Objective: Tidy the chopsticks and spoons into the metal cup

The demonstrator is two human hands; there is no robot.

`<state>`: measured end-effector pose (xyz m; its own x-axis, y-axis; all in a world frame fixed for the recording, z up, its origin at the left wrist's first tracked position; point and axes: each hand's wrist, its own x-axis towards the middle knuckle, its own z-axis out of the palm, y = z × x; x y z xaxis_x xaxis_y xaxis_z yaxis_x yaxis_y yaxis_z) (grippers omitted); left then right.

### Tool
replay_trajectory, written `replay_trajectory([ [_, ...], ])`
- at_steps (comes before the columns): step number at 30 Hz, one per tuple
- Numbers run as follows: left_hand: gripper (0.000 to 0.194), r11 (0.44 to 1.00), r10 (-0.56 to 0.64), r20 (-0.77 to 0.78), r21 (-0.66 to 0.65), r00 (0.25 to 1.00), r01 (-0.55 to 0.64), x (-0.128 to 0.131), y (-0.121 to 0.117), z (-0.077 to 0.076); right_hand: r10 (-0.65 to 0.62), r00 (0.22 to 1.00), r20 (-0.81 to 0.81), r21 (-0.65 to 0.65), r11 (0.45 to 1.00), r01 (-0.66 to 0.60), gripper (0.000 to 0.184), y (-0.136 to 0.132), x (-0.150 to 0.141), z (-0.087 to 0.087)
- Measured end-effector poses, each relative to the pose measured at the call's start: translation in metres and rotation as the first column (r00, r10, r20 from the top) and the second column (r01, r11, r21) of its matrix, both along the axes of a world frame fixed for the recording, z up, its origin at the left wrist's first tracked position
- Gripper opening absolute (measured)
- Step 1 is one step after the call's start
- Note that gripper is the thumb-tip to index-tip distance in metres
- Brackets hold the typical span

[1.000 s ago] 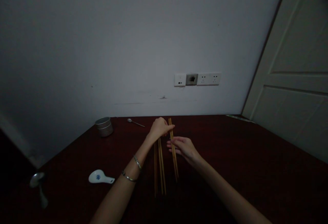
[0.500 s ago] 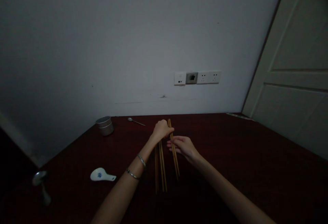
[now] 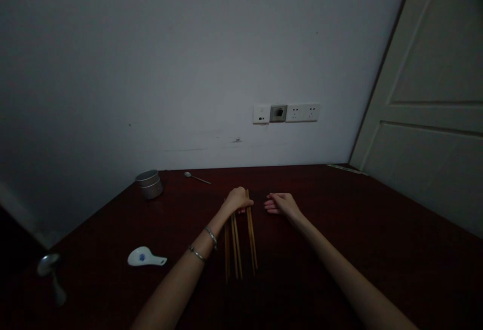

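My left hand (image 3: pixel 238 200) grips a pair of wooden chopsticks (image 3: pixel 251 239) near their far ends, thumb against them. The pair points toward me, low over the table or on it; I cannot tell which. Just left of it, more chopsticks (image 3: pixel 235 249) lie side by side, their far ends hidden behind my left hand and wrist. My right hand (image 3: pixel 281 204) is apart from the chopsticks, to their right, palm turned inward. Its fingers are loosely curved and stretched out, with nothing in them.
On the dark red table (image 3: pixel 320 249), a white ceramic spoon (image 3: pixel 145 257) and a metal spoon (image 3: pixel 55 277) lie at left. A grey metal cup (image 3: pixel 150 185) and a small spoon (image 3: pixel 196 177) are near the wall (image 3: pixel 211 68). A flat strip (image 3: pixel 347 169) lies at back right.
My right hand has let go of the chopstick pair and moved right. My left hand has brought the pair lower and closer to the other chopsticks. The view has shifted slightly.
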<state>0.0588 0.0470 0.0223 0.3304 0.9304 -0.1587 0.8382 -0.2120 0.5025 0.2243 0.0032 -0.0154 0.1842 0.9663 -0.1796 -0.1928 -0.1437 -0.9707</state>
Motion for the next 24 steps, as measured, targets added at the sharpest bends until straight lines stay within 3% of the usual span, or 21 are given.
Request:
replay_trajectory([
  [3, 0.021, 0.999, -0.012, -0.092, 0.038, 0.996, 0.015, 0.0040, -0.0012, -0.0079, 0.001, 1.000, 0.023, -0.014, 1.000, 0.000, 0.013, -0.0015, 0.0009, -0.0041],
  [7, 0.017, 0.994, -0.005, -0.186, 0.104, 0.983, 0.024, 0.0054, -0.0047, -0.0067, 0.008, 0.998, 0.063, -0.013, 1.000, -0.007, 0.012, -0.0030, -0.0011, -0.0050],
  [15, 0.018, 0.981, 0.019, -0.198, 0.191, 0.980, 0.020, 0.0036, -0.0064, -0.0073, 0.023, 0.985, 0.171, 0.003, 1.000, -0.024, 0.008, -0.0036, -0.0069, -0.0059],
  [24, 0.016, 0.980, -0.018, -0.210, 0.191, 0.978, 0.059, 0.0024, -0.0047, -0.0084, 0.033, 0.981, 0.191, 0.016, 0.999, -0.037, 0.009, -0.0034, -0.0053, -0.0084],
])
